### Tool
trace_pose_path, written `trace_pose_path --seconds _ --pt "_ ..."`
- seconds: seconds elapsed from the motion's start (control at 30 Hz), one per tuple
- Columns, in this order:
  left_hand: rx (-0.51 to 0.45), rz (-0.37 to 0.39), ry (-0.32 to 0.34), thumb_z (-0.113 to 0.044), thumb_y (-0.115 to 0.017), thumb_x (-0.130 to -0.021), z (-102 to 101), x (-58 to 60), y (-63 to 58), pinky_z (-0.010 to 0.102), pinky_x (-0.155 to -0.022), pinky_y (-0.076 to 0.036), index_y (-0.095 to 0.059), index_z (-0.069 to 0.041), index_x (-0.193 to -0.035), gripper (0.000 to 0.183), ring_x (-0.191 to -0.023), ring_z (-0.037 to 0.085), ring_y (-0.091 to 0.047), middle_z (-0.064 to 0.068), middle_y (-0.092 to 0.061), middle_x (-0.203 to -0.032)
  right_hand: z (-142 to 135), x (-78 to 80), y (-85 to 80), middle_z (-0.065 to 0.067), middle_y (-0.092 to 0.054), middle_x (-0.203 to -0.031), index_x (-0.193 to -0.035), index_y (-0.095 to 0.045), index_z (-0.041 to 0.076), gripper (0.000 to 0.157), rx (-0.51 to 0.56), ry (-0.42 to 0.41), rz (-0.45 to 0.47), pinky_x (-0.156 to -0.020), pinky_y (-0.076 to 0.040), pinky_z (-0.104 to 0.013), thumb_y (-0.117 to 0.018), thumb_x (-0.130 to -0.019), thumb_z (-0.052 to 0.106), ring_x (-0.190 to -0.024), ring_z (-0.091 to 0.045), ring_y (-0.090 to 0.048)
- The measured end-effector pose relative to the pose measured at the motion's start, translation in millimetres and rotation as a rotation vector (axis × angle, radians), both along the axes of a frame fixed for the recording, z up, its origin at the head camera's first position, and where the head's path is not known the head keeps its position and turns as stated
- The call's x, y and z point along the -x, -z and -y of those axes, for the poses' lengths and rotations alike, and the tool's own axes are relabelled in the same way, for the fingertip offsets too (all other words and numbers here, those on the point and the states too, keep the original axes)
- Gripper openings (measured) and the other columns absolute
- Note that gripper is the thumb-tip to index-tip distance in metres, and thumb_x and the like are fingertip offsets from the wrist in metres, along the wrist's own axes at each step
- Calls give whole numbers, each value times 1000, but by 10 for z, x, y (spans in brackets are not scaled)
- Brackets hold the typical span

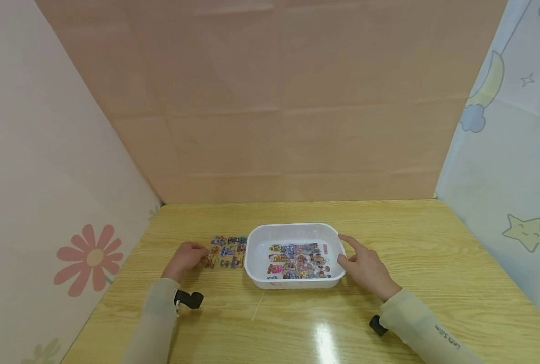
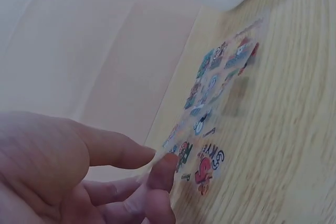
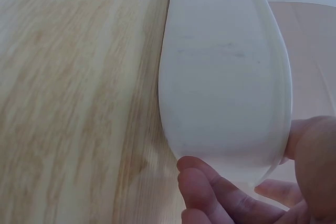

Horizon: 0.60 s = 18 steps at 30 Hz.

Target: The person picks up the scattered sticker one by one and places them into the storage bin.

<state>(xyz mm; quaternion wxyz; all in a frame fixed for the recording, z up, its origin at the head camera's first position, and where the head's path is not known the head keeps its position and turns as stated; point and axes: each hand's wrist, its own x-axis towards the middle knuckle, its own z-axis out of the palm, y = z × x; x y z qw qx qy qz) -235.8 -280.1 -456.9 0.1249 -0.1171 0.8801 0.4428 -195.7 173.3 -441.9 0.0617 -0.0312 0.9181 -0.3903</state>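
Observation:
A white rectangular tray (image 1: pixel 260 283) with rounded corners rests on the table. Inside it lies a transparent sheet of colourful cartoon stickers (image 1: pixel 297 260). My right hand (image 1: pixel 367 268) holds the tray's right end, thumb at the rim; the right wrist view shows fingers (image 3: pixel 210 192) curled against the outer wall. To the left of the tray is another clear sticker sheet (image 1: pixel 226 251) with small printed figures. My left hand (image 1: pixel 188 260) pinches that sheet's left edge between thumb and fingers, seen close in the left wrist view. The exact contact is partly hidden by the fingertips.
The wood-grain table (image 1: pixel 433 263) runs back to a plain peach wall covering (image 1: pixel 274 101). Patterned panels stand on both sides, the left with a pink flower (image 1: pixel 94 258), the right with a star (image 1: pixel 529 232). Dark cameras (image 1: pixel 190 299) are strapped to both wrists.

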Motion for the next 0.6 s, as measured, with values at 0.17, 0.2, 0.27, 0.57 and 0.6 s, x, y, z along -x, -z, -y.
trace_pose_path --seconds 0.17,0.2,0.27,0.57,0.6 --pt "-34 -11 -12 -17 -56 -102 25 -1 0 32 -69 -48 -63 9 -125 35 -81 19 -64 18 -67 -108 -5 0 -7 -16 -74 -94 -154 -37 13 61 0 -2 -2 -49 -43 -34 -58 -98 23 -56 -19 -57" --pt "-34 -24 -10 -16 -55 -102 29 -6 -5 32 -68 -48 -63 9 -124 34 -80 19 -63 18 -67 -107 -5 0 -8 -15 -74 -94 -154 -37 13 61 1 -1 -2 -49 -42 -34 -58 -98 23 -56 -19 -57" --pt "-33 -42 -20 -16 -55 -102 38 -12 -19 33 -66 -47 -64 8 -123 33 -78 19 -61 16 -67 -104 -5 2 -9 -15 -74 -93 -154 -37 13 61 3 -2 -1 -48 -42 -34 -58 -98 23 -54 -19 -55" --pt "-64 -101 -61 -19 -53 -104 87 -18 -115 38 -72 -51 -60 8 -128 37 -89 30 -64 22 -63 -117 -4 9 1 -13 -74 -90 -154 -36 13 61 1 -2 3 -47 -41 -33 -57 -98 23 -52 -18 -54" --pt "-68 -102 -65 -19 -53 -104 89 -20 -129 38 -72 -51 -59 9 -130 38 -90 31 -64 23 -61 -120 -2 7 -1 -13 -74 -89 -155 -36 13 61 3 -2 5 -47 -41 -33 -57 -98 23 -51 -18 -53"
